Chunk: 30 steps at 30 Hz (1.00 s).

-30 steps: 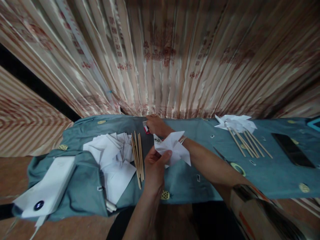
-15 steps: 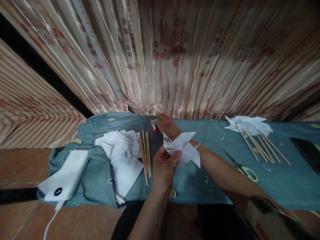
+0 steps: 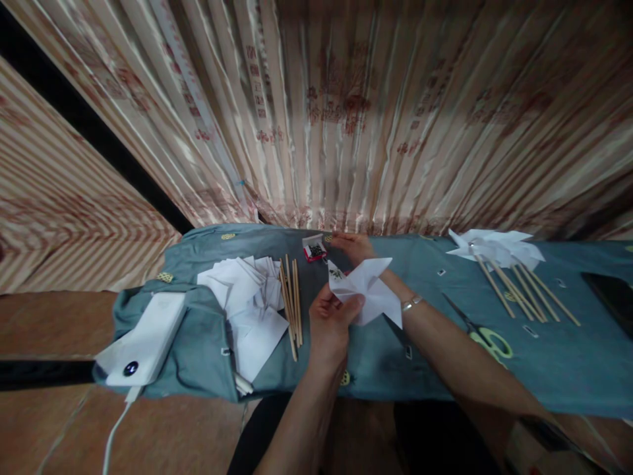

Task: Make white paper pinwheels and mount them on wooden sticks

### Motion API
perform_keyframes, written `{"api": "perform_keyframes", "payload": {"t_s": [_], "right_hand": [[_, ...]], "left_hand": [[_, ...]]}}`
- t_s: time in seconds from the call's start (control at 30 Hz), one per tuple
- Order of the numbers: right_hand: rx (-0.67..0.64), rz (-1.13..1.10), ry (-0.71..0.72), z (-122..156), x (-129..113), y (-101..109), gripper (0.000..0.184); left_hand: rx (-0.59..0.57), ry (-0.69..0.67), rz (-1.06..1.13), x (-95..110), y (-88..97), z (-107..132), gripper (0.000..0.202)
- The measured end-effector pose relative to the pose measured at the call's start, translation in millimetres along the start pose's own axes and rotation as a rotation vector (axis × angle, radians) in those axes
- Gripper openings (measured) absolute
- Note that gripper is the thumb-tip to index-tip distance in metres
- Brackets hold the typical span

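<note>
My left hand [image 3: 330, 326] pinches a folded white paper pinwheel [image 3: 368, 290] between thumb and fingers, blades facing up. Just behind it, my right hand [image 3: 355, 248] is beside a small open red-and-white box [image 3: 314, 251] full of tiny dark pieces. The right fingertips are drawn together; whatever they hold is too small to make out. Part of the right hand and wrist is hidden by the pinwheel. Left of my hands lie several wooden sticks [image 3: 293, 300] and a loose pile of cut white paper sheets [image 3: 247, 290].
Finished pinwheels on sticks [image 3: 499, 247] lie at the right. Scissors with pale green handles [image 3: 494, 343] are nearer, and a dark phone [image 3: 610, 297] is at the right edge. A white power bank [image 3: 151, 340] with a cable sits left. A curtain [image 3: 316, 132] hangs behind the cloth-covered table.
My right hand has moved right, away from the small box, leaving its dark contents in sight. The left hand still holds the pinwheel. The whole view has shifted slightly.
</note>
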State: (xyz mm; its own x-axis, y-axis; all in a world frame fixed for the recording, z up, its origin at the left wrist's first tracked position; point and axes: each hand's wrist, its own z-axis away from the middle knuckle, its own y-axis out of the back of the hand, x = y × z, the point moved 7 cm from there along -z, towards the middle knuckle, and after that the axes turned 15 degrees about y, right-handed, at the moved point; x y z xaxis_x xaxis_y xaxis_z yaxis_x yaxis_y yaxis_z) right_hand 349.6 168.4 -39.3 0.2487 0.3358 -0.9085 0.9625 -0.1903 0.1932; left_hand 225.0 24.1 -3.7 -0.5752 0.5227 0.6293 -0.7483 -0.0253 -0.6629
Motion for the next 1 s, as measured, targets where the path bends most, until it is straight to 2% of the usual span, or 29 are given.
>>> {"api": "perform_keyframes", "payload": {"t_s": [0.1, 0.23, 0.3, 0.37, 0.47, 0.57, 0.7, 0.87, 1.0], "right_hand": [[0.039, -0.016, -0.076, 35.8, -5.7, 31.1, 0.019], [0.100, 0.019, -0.142, 110.1, -16.2, 88.4, 0.027], [0.083, 0.136, -0.107, 147.5, -23.2, 113.0, 0.024], [0.040, 0.304, -0.053, 179.3, -29.5, 129.4, 0.020], [-0.046, 0.463, -0.009, 210.9, -33.4, 136.7, 0.016], [-0.058, 0.585, 0.061, 221.2, -40.9, 140.1, 0.014], [-0.094, 0.705, 0.142, 217.6, -53.2, 148.3, 0.013], [-0.057, 0.706, 0.080, 213.2, -59.2, 164.3, 0.020], [-0.070, 0.676, 0.005, 213.5, -59.0, 156.8, 0.019]], "left_hand": [[-0.007, -0.007, 0.002, -4.0, -6.3, -3.5, 0.028], [-0.010, -0.005, -0.020, -11.8, -14.8, -4.8, 0.030], [-0.014, -0.002, -0.032, -15.4, -19.0, -4.3, 0.029], [-0.031, -0.010, -0.046, -18.3, -23.8, -3.6, 0.027], [-0.056, -0.014, -0.075, -23.9, -30.1, -3.7, 0.024], [-0.053, -0.001, -0.105, -30.3, -32.2, -5.2, 0.025], [-0.036, -0.020, -0.151, -32.9, -31.9, -7.2, 0.027], [-0.037, -0.046, -0.190, -35.5, -33.7, -11.4, 0.027], [-0.037, -0.036, -0.202, -44.0, -35.7, -15.3, 0.031]]}}
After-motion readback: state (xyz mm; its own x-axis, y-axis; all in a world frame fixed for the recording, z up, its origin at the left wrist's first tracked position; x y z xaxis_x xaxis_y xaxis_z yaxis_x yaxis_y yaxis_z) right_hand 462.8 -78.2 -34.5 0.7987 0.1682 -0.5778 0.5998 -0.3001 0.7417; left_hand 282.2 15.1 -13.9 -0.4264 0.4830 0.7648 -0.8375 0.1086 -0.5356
